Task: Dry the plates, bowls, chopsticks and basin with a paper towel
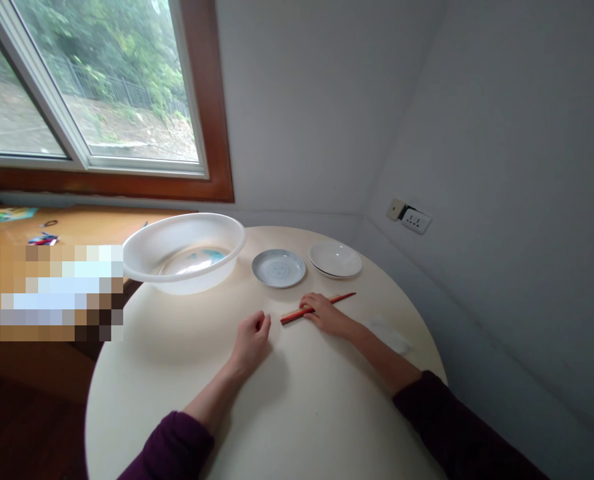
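On the round cream table (287, 413), my right hand (327, 313) lies over a pair of red chopsticks (344, 297), its fingers curled down onto them. My left hand (251, 337) rests on the tabletop just left of the chopsticks' near end, loosely curled with nothing in it. Beyond the hands sit a small blue-grey plate (279, 268) and a white plate (335, 259). A large translucent white basin (184, 252) stands at the far left of the table, with a little water and something bluish at its bottom.
A wall meets the table's far and right sides, with a socket (411, 217) on it. A wooden window sill (77, 223) with small items runs at the left under a window. Dark floor lies at the lower left. A faint white patch (389, 333) lies by my right forearm.
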Action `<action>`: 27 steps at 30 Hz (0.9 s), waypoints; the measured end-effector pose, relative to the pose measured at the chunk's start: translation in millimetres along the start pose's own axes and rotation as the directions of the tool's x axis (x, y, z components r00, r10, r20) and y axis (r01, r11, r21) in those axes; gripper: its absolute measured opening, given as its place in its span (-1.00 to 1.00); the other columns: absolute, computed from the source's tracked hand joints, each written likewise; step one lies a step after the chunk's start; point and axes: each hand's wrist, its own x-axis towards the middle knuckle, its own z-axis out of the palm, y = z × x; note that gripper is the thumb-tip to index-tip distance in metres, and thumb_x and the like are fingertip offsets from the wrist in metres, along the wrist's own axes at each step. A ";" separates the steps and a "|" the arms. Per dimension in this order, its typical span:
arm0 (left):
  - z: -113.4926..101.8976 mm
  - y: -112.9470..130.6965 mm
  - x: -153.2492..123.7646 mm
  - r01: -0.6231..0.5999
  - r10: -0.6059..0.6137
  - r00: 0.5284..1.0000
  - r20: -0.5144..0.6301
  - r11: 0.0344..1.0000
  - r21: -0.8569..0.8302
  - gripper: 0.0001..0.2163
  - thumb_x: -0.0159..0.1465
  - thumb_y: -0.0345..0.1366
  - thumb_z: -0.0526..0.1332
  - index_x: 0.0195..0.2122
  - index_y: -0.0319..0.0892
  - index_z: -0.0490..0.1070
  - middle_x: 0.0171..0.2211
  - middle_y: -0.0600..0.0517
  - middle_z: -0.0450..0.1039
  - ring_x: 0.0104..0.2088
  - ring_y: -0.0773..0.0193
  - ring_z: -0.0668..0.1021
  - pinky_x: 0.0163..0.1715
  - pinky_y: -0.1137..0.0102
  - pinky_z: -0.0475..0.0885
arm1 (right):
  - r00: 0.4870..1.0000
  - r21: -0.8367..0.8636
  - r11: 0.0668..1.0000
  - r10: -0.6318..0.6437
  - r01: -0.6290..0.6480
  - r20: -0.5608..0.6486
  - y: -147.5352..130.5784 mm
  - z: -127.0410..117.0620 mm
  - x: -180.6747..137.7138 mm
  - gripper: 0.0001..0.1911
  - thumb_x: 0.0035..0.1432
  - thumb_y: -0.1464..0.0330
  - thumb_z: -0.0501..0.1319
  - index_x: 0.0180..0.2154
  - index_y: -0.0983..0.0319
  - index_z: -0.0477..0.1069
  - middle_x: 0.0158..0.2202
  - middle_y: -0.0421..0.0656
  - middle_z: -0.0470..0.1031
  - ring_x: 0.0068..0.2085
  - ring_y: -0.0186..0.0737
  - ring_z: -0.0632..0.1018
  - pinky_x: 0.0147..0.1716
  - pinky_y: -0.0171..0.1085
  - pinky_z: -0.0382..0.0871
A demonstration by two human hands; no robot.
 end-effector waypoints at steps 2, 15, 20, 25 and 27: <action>-2.2 -0.9 0.4 -0.002 0.002 0.998 -0.063 1.000 -0.004 -0.68 0.17 -0.16 -0.04 -0.66 -0.12 -0.09 -0.68 0.19 -0.11 -0.60 0.41 0.08 -0.57 0.45 0.02 | 0.998 0.037 0.997 -0.066 0.066 -0.002 -17.1 17.1 9.4 -0.86 0.09 0.49 0.18 -0.24 0.25 0.35 -0.16 -0.09 0.40 -0.08 -0.19 0.39 -0.04 -0.19 0.23; -16.3 -4.7 6.2 -0.094 0.111 0.967 -0.231 0.992 0.083 -0.74 0.20 -0.24 0.02 -0.62 -0.13 0.07 -0.62 0.15 0.13 -0.55 0.34 0.24 -0.48 0.42 0.16 | 0.997 -0.117 0.991 0.065 -0.061 0.037 -54.4 26.0 25.3 -0.45 -0.06 0.20 0.33 -0.05 0.24 0.26 0.02 0.01 0.33 0.06 -0.02 0.32 0.03 -0.03 0.11; -17.2 -2.6 7.0 -0.088 0.091 0.971 -0.222 0.996 0.024 -0.73 0.20 -0.23 0.03 -0.63 -0.12 0.05 -0.63 0.16 0.10 -0.56 0.35 0.22 -0.51 0.43 0.14 | 0.987 -0.155 0.975 0.161 -0.161 -0.010 -37.9 24.7 9.6 -0.69 0.04 0.19 0.25 -0.25 0.23 0.30 -0.08 -0.07 0.38 -0.01 -0.11 0.37 -0.03 -0.12 0.16; -18.6 0.2 7.1 -0.107 0.108 0.969 -0.220 0.994 0.012 -0.71 0.19 -0.21 0.03 -0.65 -0.12 0.03 -0.65 0.16 0.07 -0.58 0.36 0.21 -0.53 0.43 0.13 | 0.981 -0.251 0.949 0.181 -0.192 -0.068 -42.9 36.4 7.1 -0.75 0.11 0.19 0.20 -0.30 0.25 0.32 -0.08 -0.05 0.37 -0.03 -0.11 0.36 -0.04 -0.14 0.17; -18.0 0.6 6.7 -0.119 0.120 0.967 -0.225 0.993 0.018 -0.71 0.19 -0.21 0.04 -0.65 -0.12 0.04 -0.65 0.16 0.08 -0.58 0.36 0.22 -0.51 0.43 0.14 | 0.984 -0.306 0.935 0.170 -0.177 -0.052 -47.7 37.6 8.2 -0.77 0.13 0.21 0.18 -0.30 0.26 0.34 -0.11 -0.04 0.38 -0.08 -0.12 0.37 -0.09 -0.17 0.20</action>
